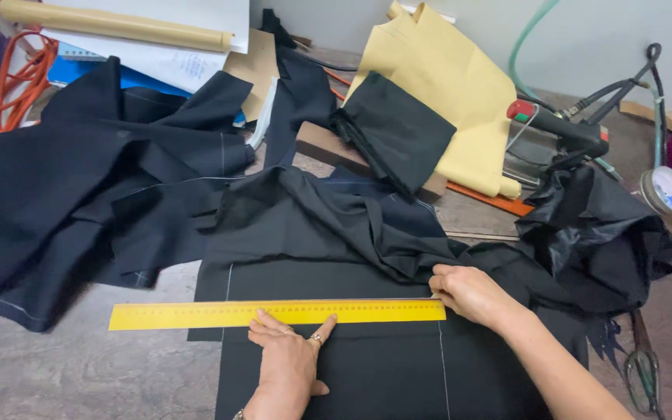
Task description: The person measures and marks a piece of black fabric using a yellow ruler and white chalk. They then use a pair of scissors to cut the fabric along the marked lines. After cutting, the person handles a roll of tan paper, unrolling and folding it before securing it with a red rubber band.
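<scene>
Grey and cluttered, the worktable (64, 373) carries heaps of dark cloth, yellow paper (445, 93) and an iron (558, 136) at the back. Across a flat piece of dark fabric (383, 373) (chalk lines run down it) lies a yellow ruler (274, 313). The left hand (289, 362) presses flat on the ruler's near edge, fingers spread and gripping nothing. The right hand (468, 294) rests at the ruler's right end, fingers curled on the fabric; whether they pinch anything I cannot tell. Scissors (643, 373) lie at the right edge.
</scene>
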